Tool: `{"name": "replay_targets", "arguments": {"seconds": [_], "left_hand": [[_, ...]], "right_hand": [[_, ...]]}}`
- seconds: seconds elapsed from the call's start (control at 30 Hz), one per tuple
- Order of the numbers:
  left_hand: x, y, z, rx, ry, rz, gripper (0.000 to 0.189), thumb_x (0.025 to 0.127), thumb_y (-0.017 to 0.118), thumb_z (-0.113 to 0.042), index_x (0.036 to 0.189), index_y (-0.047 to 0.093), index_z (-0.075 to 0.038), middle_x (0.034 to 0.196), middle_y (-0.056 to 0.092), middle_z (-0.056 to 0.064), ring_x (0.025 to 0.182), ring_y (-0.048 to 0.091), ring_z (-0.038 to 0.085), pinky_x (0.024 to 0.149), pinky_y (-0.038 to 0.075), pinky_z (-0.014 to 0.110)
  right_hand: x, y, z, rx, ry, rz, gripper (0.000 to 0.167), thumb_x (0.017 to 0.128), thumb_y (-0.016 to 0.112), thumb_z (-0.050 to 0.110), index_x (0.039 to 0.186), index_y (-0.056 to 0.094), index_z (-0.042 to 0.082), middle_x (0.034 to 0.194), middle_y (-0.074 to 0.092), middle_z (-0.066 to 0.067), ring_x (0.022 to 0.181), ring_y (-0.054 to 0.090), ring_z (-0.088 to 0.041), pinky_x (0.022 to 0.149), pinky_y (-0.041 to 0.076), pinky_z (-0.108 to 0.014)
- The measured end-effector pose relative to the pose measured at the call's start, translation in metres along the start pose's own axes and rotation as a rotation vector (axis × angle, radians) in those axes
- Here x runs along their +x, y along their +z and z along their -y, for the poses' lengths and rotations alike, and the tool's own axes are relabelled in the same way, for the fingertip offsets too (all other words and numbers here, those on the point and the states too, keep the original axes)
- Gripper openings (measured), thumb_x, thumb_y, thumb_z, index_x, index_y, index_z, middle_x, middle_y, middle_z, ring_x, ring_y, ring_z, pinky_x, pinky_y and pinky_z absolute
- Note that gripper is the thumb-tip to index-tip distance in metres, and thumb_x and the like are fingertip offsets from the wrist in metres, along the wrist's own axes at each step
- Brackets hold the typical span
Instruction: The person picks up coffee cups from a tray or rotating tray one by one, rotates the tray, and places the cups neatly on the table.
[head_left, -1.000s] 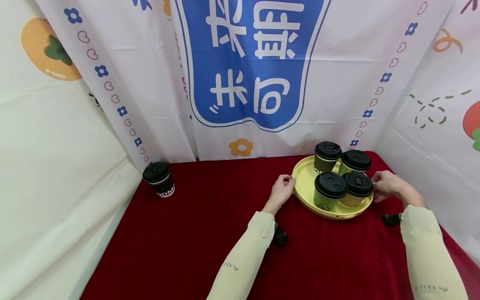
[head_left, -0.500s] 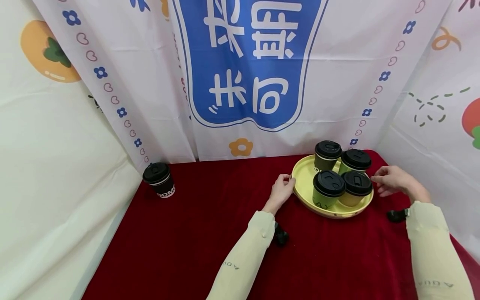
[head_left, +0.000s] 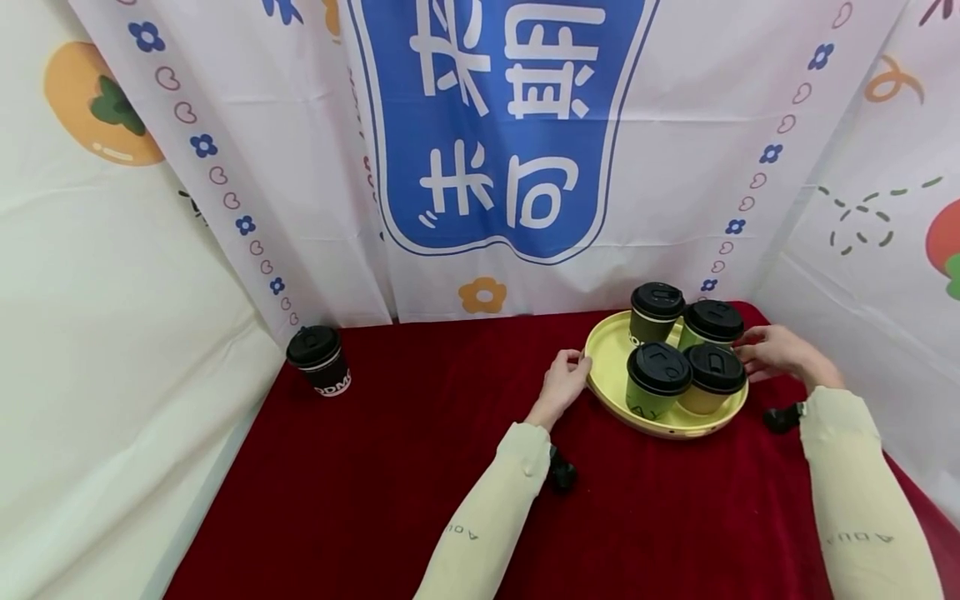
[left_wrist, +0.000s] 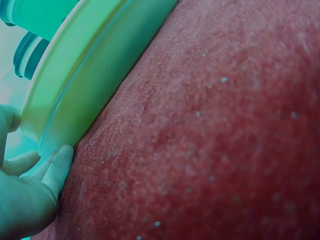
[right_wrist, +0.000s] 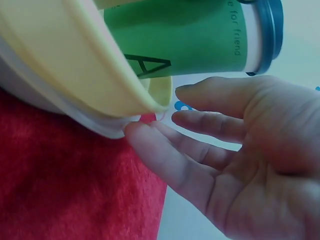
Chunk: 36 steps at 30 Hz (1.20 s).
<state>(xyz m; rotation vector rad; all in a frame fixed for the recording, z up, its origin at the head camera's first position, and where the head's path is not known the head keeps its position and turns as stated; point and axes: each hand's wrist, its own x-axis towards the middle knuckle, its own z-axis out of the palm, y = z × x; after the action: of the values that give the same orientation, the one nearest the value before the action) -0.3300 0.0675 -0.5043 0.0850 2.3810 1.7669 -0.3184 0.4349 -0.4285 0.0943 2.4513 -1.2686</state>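
Observation:
A round yellow tray (head_left: 610,367) sits at the right of the red-covered table. It bears several lidded paper cups: a dark cup (head_left: 651,325) and a green cup (head_left: 708,329) at the back, another green cup (head_left: 651,398) and a tan cup (head_left: 705,400) in front. My left hand (head_left: 561,385) pinches the tray's left edge, thumb at the rim and fingers low on the outer wall (left_wrist: 95,85). On the opposite side, my right hand (head_left: 783,352) has its fingers loosely spread; one fingertip (right_wrist: 137,132) meets the tray's underside, the others stand off the rim.
A separate dark lidded cup (head_left: 321,362) stands at the table's back left corner. Red cloth (head_left: 420,433) covers the table. A printed white curtain (head_left: 315,208) hangs along the back, with pale side walls (head_left: 862,275) at left and right.
My right hand drew off the tray's right edge, then came back to it slightly farther back. The front green cup shifted slightly left. My left hand has stayed put.

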Motion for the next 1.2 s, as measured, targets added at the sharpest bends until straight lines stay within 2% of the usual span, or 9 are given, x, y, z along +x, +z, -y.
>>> {"name": "replay_targets", "arguments": {"seconds": [0.27,0.5,0.77,1.03,1.2], "left_hand": [[0.002,0.001,0.001,-0.040,0.005,0.005,0.037,0.099,0.054,-0.040,0.128,0.056,-0.018,0.097,0.066,0.002,0.082,0.066,0.014,0.080,0.052,0.032],[0.003,0.001,0.001,-0.030,0.009,-0.003,0.037,0.099,0.054,-0.041,0.128,0.056,-0.017,0.097,0.066,0.003,0.080,0.066,0.013,0.078,0.052,0.031],[0.002,0.000,0.000,-0.035,-0.004,0.006,0.038,0.099,0.054,-0.042,0.129,0.055,-0.018,0.099,0.066,0.003,0.081,0.066,0.013,0.080,0.053,0.032],[0.002,0.000,-0.001,-0.019,-0.008,-0.004,0.040,0.099,0.053,-0.043,0.130,0.055,-0.019,0.099,0.066,0.002,0.079,0.065,0.011,0.075,0.052,0.029],[0.001,0.000,-0.002,-0.019,-0.005,-0.007,0.039,0.099,0.053,-0.042,0.130,0.055,-0.018,0.098,0.066,0.001,0.080,0.066,0.012,0.076,0.052,0.030]], "right_hand": [[0.008,0.001,-0.002,-0.080,0.007,-0.005,0.050,0.098,0.052,0.010,0.134,0.036,-0.021,0.087,0.063,-0.004,0.075,0.065,-0.012,0.070,0.060,-0.036],[0.009,0.002,-0.002,-0.084,0.004,-0.008,0.046,0.098,0.052,0.010,0.129,0.038,-0.021,0.089,0.063,-0.007,0.075,0.066,-0.014,0.071,0.060,-0.039],[0.004,0.007,-0.002,-0.066,0.001,-0.007,0.038,0.097,0.051,0.008,0.123,0.039,-0.017,0.100,0.059,-0.012,0.077,0.067,-0.015,0.072,0.060,-0.040],[-0.006,0.012,-0.003,-0.016,-0.001,0.006,0.019,0.093,0.049,0.004,0.105,0.039,-0.007,0.088,0.054,-0.004,0.073,0.066,-0.015,0.069,0.061,-0.039],[-0.012,0.016,-0.005,0.009,0.015,0.017,0.015,0.094,0.045,0.005,0.103,0.037,-0.004,0.085,0.052,-0.005,0.071,0.065,-0.016,0.069,0.061,-0.040]]}}
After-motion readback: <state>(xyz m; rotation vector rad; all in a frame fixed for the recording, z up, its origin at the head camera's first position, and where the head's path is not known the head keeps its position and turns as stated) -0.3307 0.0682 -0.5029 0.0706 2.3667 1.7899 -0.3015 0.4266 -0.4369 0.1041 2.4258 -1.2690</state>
